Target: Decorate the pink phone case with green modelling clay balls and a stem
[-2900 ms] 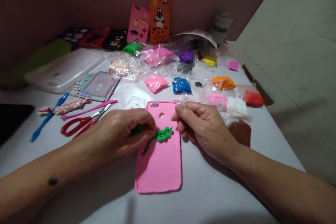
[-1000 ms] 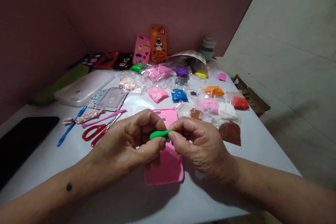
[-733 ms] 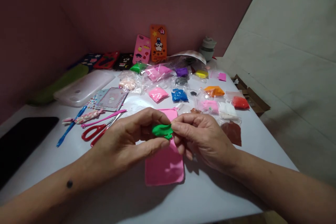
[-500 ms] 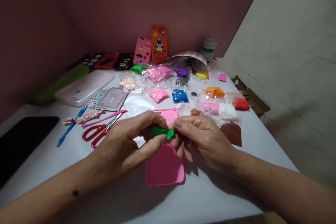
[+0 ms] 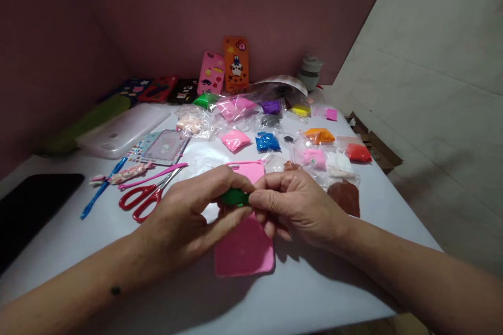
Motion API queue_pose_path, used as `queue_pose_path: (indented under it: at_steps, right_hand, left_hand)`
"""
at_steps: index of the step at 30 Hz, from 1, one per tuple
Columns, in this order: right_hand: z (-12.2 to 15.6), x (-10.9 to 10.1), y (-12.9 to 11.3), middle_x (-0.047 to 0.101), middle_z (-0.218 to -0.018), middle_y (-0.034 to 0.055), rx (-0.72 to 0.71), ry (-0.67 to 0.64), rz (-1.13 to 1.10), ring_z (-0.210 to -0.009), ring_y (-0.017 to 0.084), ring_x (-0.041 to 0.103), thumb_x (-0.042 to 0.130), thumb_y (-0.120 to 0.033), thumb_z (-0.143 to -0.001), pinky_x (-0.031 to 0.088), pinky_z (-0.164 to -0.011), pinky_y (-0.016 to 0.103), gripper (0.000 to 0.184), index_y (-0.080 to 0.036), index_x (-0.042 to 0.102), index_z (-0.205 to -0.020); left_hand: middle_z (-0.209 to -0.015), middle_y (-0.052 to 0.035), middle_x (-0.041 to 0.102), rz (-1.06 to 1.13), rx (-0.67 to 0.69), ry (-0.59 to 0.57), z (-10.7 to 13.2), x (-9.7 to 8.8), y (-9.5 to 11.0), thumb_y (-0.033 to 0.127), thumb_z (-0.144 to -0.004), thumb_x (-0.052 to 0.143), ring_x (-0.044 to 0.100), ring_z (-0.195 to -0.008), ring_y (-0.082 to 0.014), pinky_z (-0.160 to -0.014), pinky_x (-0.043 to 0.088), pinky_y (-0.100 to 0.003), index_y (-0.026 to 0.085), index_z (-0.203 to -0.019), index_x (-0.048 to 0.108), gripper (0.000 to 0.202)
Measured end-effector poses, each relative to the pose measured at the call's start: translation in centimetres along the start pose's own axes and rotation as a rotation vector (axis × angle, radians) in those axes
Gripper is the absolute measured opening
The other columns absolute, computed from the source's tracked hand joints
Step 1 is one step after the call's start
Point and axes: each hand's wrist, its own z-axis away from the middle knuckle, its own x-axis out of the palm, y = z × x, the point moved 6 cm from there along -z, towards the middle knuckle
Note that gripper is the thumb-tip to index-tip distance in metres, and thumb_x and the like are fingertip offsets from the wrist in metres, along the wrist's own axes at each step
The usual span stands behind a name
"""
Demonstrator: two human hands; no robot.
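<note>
On my head feed I have the left hand (image 5: 196,199) and the right hand (image 5: 301,207) pinching a green lump (image 5: 234,197) above a flat pink phone case (image 5: 243,254). Taking that case as the clock's centre, I see red-handled scissors (image 5: 155,196) at nine, a brown packet (image 5: 346,199) at three, a blue packet (image 5: 267,142) at one and an orange case (image 5: 236,76) standing at twelve.

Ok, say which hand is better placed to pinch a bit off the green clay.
Probably the right hand, at the narrow end of the green clay; the left hand holds the thicker part.
</note>
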Motion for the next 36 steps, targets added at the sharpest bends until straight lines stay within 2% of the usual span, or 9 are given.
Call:
queue_pose_path:
  at_steps: [4,7,11,13,15,19,24,32,36]
  right_hand:
    - [0.2,0.3,-0.6,0.061,-0.056,-0.0041,-0.052,-0.017,0.030,-0.045,0.005,0.052,0.075,-0.035,-0.088,0.034,-0.039,0.014,0.026,-0.016,0.066,-0.072]
    - [0.5,0.2,-1.2,0.057,-0.054,-0.0066,-0.121,0.014,0.038,-0.046,0.003,0.047,0.077,-0.028,-0.087,0.032,-0.041,0.012,0.025,-0.015,0.066,-0.070]
    - [0.2,-0.7,-1.2,0.059,-0.055,-0.0062,-0.150,0.105,-0.023,-0.045,0.003,0.050,0.079,-0.024,-0.088,0.034,-0.040,0.011,0.026,-0.015,0.064,-0.068]
    - [-0.2,-1.1,-1.2,0.065,-0.058,-0.0034,-0.158,0.119,-0.119,-0.043,0.004,0.054,0.082,-0.029,-0.087,0.037,-0.038,0.012,0.028,-0.015,0.066,-0.068]
    - [-0.6,-1.3,-1.2,0.070,-0.062,-0.0004,-0.150,0.084,-0.223,-0.043,0.006,0.059,0.086,-0.032,-0.084,0.042,-0.037,0.013,0.026,-0.013,0.071,-0.073]
    - [-0.9,-1.2,-0.9,0.075,-0.068,0.0025,-0.115,-0.012,-0.366,-0.048,0.010,0.068,0.087,-0.025,-0.081,0.052,-0.041,0.014,0.019,-0.011,0.080,-0.090]
    - [-1.0,-1.0,-0.9,0.078,-0.074,0.0033,-0.149,-0.085,-0.417,-0.052,0.011,0.072,0.076,-0.016,-0.088,0.058,-0.044,0.016,0.015,-0.012,0.079,-0.103]
    - [-1.0,-0.8,-1.0,0.080,-0.079,0.0045,-0.117,-0.062,-0.413,-0.055,0.012,0.074,0.078,-0.006,-0.080,0.061,-0.047,0.018,0.017,-0.010,0.078,-0.097]
    - [-0.9,-0.6,-0.9,0.078,-0.074,0.0036,-0.097,-0.091,-0.421,-0.052,0.012,0.071,0.088,-0.018,-0.079,0.059,-0.042,0.018,0.018,-0.010,0.079,-0.092]
  left_hand:
    - [-0.071,0.0045,0.072,-0.161,0.026,0.093,0.0,-0.4,0.2,0.017,-0.092,0.063,0.065,-0.057,-0.0081,-0.054,0.046,-0.016,0.021,-0.087,0.068,0.008]
    - [-0.068,0.0055,0.071,-0.132,-0.042,0.077,-0.1,-0.7,0.3,0.018,-0.088,0.065,0.063,-0.056,-0.0093,-0.054,0.047,-0.017,0.022,-0.083,0.068,0.007]
    - [-0.057,0.0048,0.065,0.438,-0.352,0.041,-0.3,-1.2,-0.7,0.019,-0.083,0.069,0.060,-0.050,-0.0111,-0.048,0.049,-0.018,0.022,-0.066,0.067,0.018]
    - [-0.057,0.0033,0.064,0.763,-0.482,0.107,-0.3,-1.6,-1.2,0.022,-0.081,0.074,0.059,-0.046,-0.0116,-0.044,0.050,-0.020,0.021,-0.064,0.070,0.017]
    - [-0.063,0.0018,0.068,0.908,-0.536,0.186,-0.4,-1.9,-1.8,0.020,-0.077,0.079,0.060,-0.047,-0.0115,-0.042,0.051,-0.020,0.021,-0.073,0.079,0.005]
    - [-0.065,0.0007,0.067,0.874,-0.543,0.205,-0.6,-1.9,-2.7,0.014,-0.077,0.083,0.060,-0.053,-0.0096,-0.046,0.053,-0.015,0.019,-0.079,0.083,0.006]
    - [-0.064,0.0010,0.065,0.782,-0.524,0.221,-0.8,-1.7,-3.5,0.021,-0.075,0.087,0.056,-0.054,-0.0106,-0.045,0.053,-0.017,0.018,-0.073,0.080,0.008]
    - [-0.063,0.0006,0.065,0.729,-0.548,0.176,-0.9,-1.4,-4.1,0.031,-0.075,0.089,0.056,-0.054,-0.0099,-0.048,0.050,-0.015,0.019,-0.067,0.078,0.018]
    - [-0.060,0.0014,0.063,0.727,-0.552,0.181,-1.1,-1.4,-4.1,0.033,-0.071,0.092,0.054,-0.053,-0.0094,-0.049,0.049,-0.014,0.019,-0.062,0.076,0.023]
